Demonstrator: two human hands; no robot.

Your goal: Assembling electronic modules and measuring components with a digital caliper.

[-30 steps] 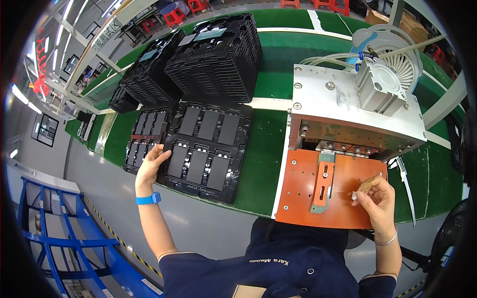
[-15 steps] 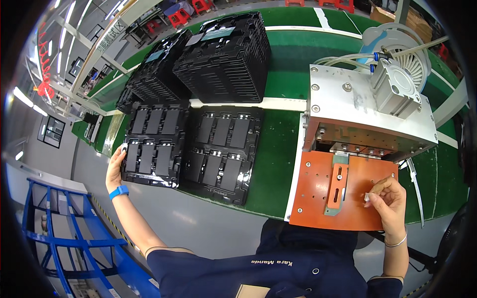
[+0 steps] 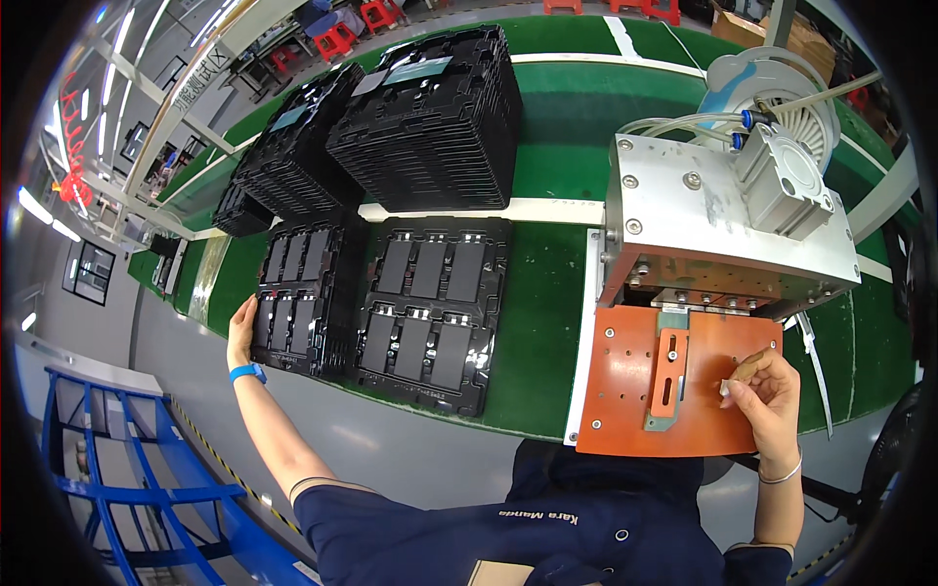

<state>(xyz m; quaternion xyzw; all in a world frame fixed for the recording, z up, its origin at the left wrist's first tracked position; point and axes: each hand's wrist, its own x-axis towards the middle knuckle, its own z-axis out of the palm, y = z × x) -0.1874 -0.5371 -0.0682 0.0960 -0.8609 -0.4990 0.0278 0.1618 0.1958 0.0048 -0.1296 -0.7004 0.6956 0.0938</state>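
My left hand [image 3: 242, 334] is at the outer left edge of a black plastic tray [image 3: 281, 291], fingers curled against its rim. This tray tops a stack and holds several flat dark rectangular pieces in two rows. Beside it on the right lies another black tray [image 3: 369, 369] with similar dark pieces [image 3: 431, 268]. My right hand [image 3: 767, 396] is closed in a pinch over an orange plate [image 3: 611, 391], with a small whitish piece [image 3: 725, 388] between thumb and fingers. A slotted orange bar [image 3: 668, 366] on a greenish strip is fixed to that plate.
Behind the plate stands a silver metal press [image 3: 718, 195] with a cylinder and air hoses. Tall stacks of black trays [image 3: 430, 127] rise at the back of the green bench [image 3: 552, 254]. A white fan [image 3: 782, 88] is behind the press; blue metal racking [image 3: 147, 488] stands lower left.
The left tray has come down and slightly right, with my left hand following its edge. My right hand keeps its pinch in nearly the same place. The whole view has shifted a little.
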